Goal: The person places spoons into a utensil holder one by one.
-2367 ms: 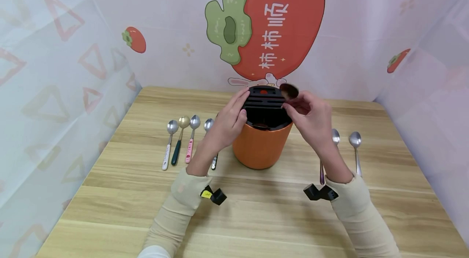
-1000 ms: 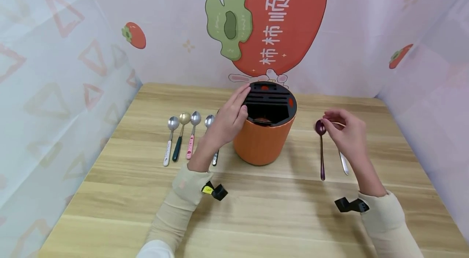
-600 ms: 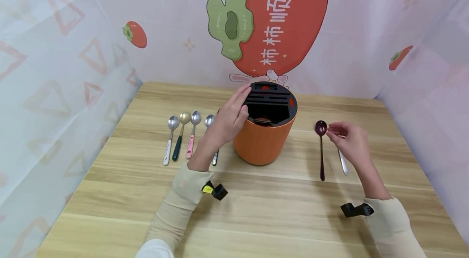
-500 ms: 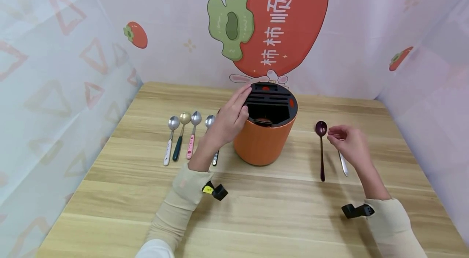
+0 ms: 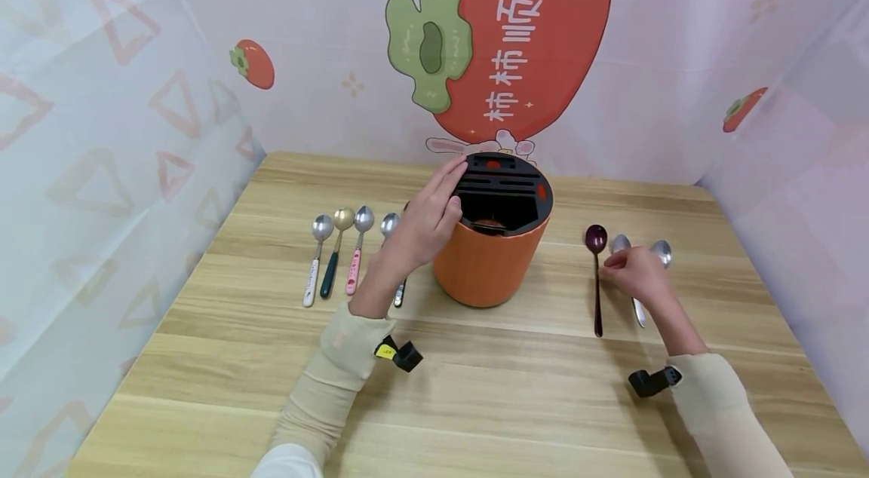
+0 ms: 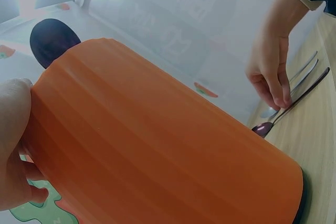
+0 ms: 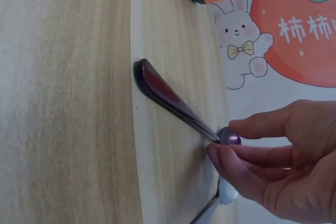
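My left hand (image 5: 429, 220) rests at the left rim of an orange utensil holder (image 5: 480, 271), fingers lying along its slotted black top (image 5: 505, 180) and thumb at the front rim. That holder stands upright and fills much of the left wrist view, where a dark oval shape (image 6: 52, 40) rises beyond the rim. To the right, my right hand (image 5: 638, 272) is low over the table beside a purple spoon (image 5: 597, 297). In the right wrist view, thumb and index finger lie apart at the neck of the purple spoon, its bowl (image 7: 229, 136) showing between them.
Two silver spoons lie beside the right hand: one (image 5: 621, 242) partly under it, another (image 5: 661, 250) farther right. Left of the holder lie spoons with white (image 5: 310, 283), dark green (image 5: 329, 276), pink (image 5: 353, 272) and black handles. A printed cloth (image 5: 326, 116) backs the wooden table (image 5: 489, 402).
The right hand, which held a dark spoon over the holder, came away without it, moved right, then lowered to the purple spoon's neck. The left hand stayed at the holder's rim.
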`<state>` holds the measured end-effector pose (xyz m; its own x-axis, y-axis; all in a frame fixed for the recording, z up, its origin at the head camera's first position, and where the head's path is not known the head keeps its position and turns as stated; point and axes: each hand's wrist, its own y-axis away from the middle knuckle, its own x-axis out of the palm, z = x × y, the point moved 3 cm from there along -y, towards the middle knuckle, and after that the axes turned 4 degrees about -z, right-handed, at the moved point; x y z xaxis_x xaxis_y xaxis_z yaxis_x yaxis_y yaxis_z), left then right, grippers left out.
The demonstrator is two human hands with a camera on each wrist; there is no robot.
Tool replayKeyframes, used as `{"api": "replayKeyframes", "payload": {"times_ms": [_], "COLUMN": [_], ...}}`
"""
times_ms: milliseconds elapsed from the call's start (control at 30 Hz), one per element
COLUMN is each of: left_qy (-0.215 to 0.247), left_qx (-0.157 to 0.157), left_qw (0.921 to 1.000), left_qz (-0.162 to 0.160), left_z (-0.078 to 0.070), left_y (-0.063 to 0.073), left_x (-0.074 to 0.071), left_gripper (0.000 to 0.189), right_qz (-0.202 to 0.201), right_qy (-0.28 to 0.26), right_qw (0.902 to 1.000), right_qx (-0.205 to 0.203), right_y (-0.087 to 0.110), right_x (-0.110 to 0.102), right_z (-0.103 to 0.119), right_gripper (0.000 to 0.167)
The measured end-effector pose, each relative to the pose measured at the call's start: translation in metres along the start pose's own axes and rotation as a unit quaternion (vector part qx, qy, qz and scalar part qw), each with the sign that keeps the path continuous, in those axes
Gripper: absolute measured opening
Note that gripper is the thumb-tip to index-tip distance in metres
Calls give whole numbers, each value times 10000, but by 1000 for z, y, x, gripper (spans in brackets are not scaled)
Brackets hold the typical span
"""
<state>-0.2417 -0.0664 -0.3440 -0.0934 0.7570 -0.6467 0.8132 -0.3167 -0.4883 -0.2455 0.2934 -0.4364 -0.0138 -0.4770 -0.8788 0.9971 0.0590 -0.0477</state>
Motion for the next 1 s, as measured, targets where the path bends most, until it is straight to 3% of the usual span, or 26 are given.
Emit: {"api": "replayKeyframes", "payload": {"times_ms": [233,533,767,1000], "left_qy": [7,-9,-31,-17], "left_qx": [-10,24,-5,-49], "left_qw": [10000,10000,10000,10000], "left_qz": [-23,5,8,54], "left_z": [1,1,0,1], "left_y": [0,-1,-1,-1], "left_x": [0,0,-1,0], "left_gripper": [61,62,61,60], "right_qz": [212,213,410,533], "right_qy": [341,732,475,245], "right_qw": [9991,9954,9960,9954], "right_qx": [103,572,636,757], "right_y": [-8,-13,-16,-15], "right_x": [5,11,12,12], "right_z": [5,7,4,0], "right_gripper": [19,16,34,35]}}
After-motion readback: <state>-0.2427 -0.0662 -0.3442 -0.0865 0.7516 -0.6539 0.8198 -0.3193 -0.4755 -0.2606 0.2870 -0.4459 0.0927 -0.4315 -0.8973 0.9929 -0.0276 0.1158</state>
